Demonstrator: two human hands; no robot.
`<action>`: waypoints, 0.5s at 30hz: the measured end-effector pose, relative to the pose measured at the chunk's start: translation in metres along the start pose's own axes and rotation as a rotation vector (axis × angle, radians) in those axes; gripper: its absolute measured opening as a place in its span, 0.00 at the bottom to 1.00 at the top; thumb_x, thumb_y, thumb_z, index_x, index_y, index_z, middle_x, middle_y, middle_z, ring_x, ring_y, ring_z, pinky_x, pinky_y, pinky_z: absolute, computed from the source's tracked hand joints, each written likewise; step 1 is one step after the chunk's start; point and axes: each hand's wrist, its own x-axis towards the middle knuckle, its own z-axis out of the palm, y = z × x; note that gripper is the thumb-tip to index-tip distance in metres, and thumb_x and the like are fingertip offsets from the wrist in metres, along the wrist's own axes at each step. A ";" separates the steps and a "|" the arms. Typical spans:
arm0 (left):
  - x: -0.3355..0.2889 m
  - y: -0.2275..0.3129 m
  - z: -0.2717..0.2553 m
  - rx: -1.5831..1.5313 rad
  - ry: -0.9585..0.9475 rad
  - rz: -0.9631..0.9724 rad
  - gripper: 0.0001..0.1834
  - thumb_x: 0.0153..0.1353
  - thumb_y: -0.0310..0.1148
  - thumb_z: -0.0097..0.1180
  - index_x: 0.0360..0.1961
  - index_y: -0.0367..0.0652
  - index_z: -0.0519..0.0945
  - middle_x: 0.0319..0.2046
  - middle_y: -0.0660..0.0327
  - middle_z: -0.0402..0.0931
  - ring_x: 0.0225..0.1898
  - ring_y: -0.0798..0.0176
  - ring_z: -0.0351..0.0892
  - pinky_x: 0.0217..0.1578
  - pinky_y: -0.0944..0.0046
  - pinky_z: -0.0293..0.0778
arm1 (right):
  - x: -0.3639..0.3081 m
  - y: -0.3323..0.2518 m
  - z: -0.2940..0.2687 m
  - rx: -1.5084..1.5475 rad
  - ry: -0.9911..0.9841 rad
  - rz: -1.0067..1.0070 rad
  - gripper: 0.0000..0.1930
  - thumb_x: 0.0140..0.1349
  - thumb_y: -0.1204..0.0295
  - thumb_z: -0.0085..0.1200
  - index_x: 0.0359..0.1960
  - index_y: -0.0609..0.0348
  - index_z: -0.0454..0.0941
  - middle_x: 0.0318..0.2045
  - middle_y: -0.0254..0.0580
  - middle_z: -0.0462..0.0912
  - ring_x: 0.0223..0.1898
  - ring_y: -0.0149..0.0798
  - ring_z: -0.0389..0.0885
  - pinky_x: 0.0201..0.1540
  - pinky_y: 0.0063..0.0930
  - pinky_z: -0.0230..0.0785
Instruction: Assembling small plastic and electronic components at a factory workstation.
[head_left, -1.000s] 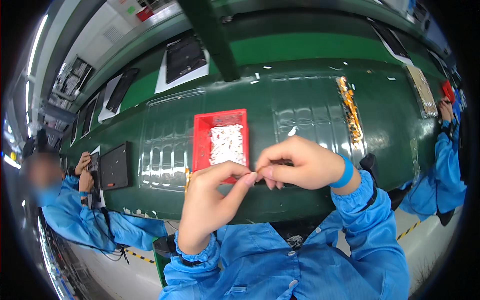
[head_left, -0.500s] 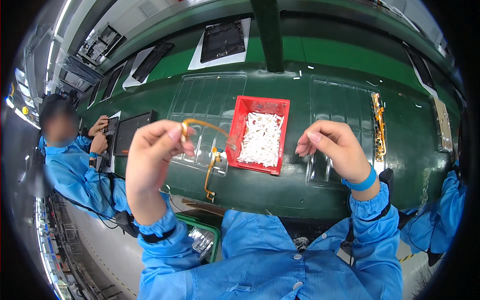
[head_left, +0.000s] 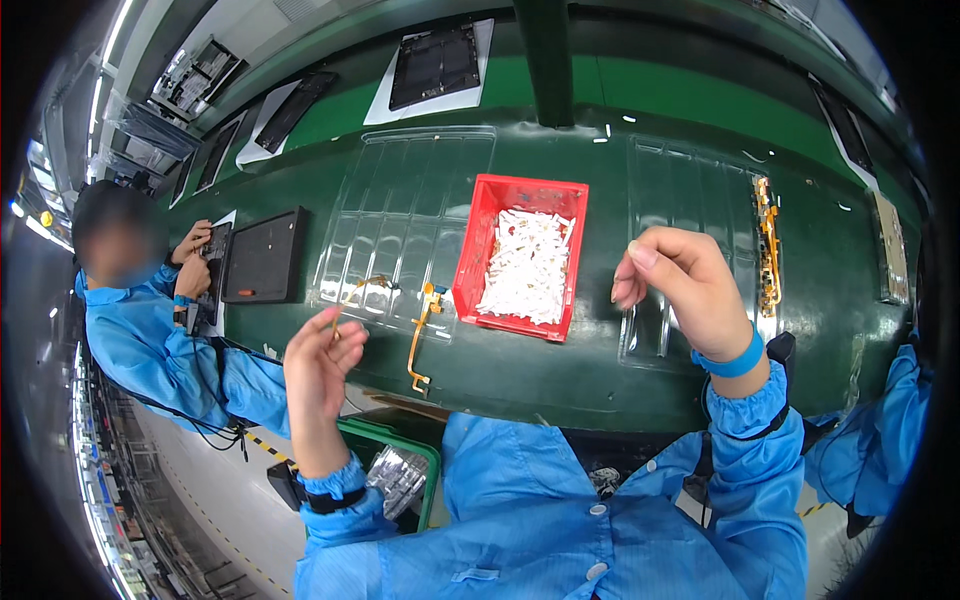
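My left hand is at the front left of the green bench, its fingers curled round one end of an orange flex cable. The cable's far end, with a small blue connector, reaches over a clear plastic tray. A second orange flex cable lies close by, partly on that tray. My right hand hovers over another clear tray, thumb and fingers pinched together; whatever they hold, if anything, is hidden. Between my hands stands a red bin full of small white strips.
Several stacked flex cables lie along the right tray. A black tray is at left, beside a co-worker handling a dark panel. A dark frame rests behind, near a green post. Below the bench edge is a green bin.
My left hand has moved down toward the bench's near edge, bringing the flex cable left and lower. My right hand stays pinched, almost in place.
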 end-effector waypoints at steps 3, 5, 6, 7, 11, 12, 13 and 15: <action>-0.016 -0.017 0.002 0.151 0.101 0.035 0.12 0.66 0.25 0.45 0.49 0.37 0.74 0.37 0.52 0.83 0.35 0.61 0.86 0.28 0.70 0.81 | -0.003 -0.001 0.001 0.001 0.023 0.007 0.15 0.70 0.67 0.51 0.33 0.68 0.80 0.27 0.41 0.83 0.30 0.29 0.81 0.36 0.22 0.74; -0.019 -0.026 0.004 0.255 0.141 0.083 0.11 0.66 0.25 0.46 0.47 0.37 0.75 0.36 0.53 0.83 0.34 0.63 0.86 0.26 0.72 0.79 | -0.004 -0.001 0.001 0.000 0.028 0.001 0.15 0.70 0.67 0.50 0.33 0.68 0.80 0.27 0.41 0.83 0.30 0.29 0.81 0.36 0.22 0.74; -0.019 -0.030 0.005 0.361 0.171 0.134 0.10 0.66 0.25 0.46 0.46 0.38 0.75 0.36 0.55 0.83 0.32 0.65 0.85 0.24 0.74 0.76 | -0.004 0.000 0.001 -0.003 0.041 -0.011 0.15 0.70 0.67 0.50 0.33 0.68 0.80 0.27 0.41 0.83 0.30 0.29 0.81 0.36 0.22 0.74; -0.019 -0.036 0.010 0.375 0.218 0.215 0.08 0.66 0.27 0.51 0.45 0.37 0.76 0.34 0.58 0.82 0.30 0.70 0.82 0.22 0.76 0.73 | -0.004 0.001 0.000 -0.017 0.036 -0.019 0.15 0.71 0.67 0.49 0.32 0.68 0.80 0.27 0.41 0.82 0.30 0.29 0.81 0.36 0.22 0.74; -0.016 -0.060 0.000 0.786 0.357 0.437 0.09 0.65 0.28 0.56 0.44 0.35 0.79 0.32 0.62 0.80 0.28 0.75 0.75 0.22 0.76 0.67 | -0.001 0.001 0.000 -0.010 0.039 -0.030 0.15 0.71 0.68 0.49 0.32 0.68 0.80 0.27 0.41 0.82 0.30 0.29 0.81 0.35 0.22 0.74; -0.017 -0.062 -0.001 0.784 0.356 0.436 0.09 0.65 0.28 0.56 0.44 0.35 0.79 0.32 0.62 0.80 0.28 0.75 0.75 0.22 0.76 0.67 | 0.001 0.001 -0.001 -0.010 0.031 -0.032 0.15 0.71 0.68 0.49 0.32 0.68 0.80 0.27 0.41 0.82 0.30 0.29 0.81 0.35 0.22 0.74; -0.018 -0.064 0.001 0.871 0.407 0.550 0.08 0.65 0.27 0.56 0.42 0.35 0.80 0.32 0.63 0.80 0.28 0.75 0.74 0.22 0.75 0.66 | 0.001 0.001 -0.001 -0.009 0.022 -0.033 0.15 0.71 0.68 0.49 0.32 0.67 0.80 0.26 0.41 0.82 0.29 0.29 0.81 0.35 0.22 0.73; -0.023 -0.063 0.015 0.950 0.458 0.663 0.07 0.64 0.26 0.56 0.41 0.35 0.81 0.32 0.63 0.80 0.27 0.74 0.73 0.23 0.74 0.65 | 0.001 0.003 -0.001 -0.006 0.030 -0.025 0.15 0.71 0.68 0.49 0.32 0.67 0.80 0.26 0.40 0.82 0.29 0.29 0.81 0.35 0.22 0.73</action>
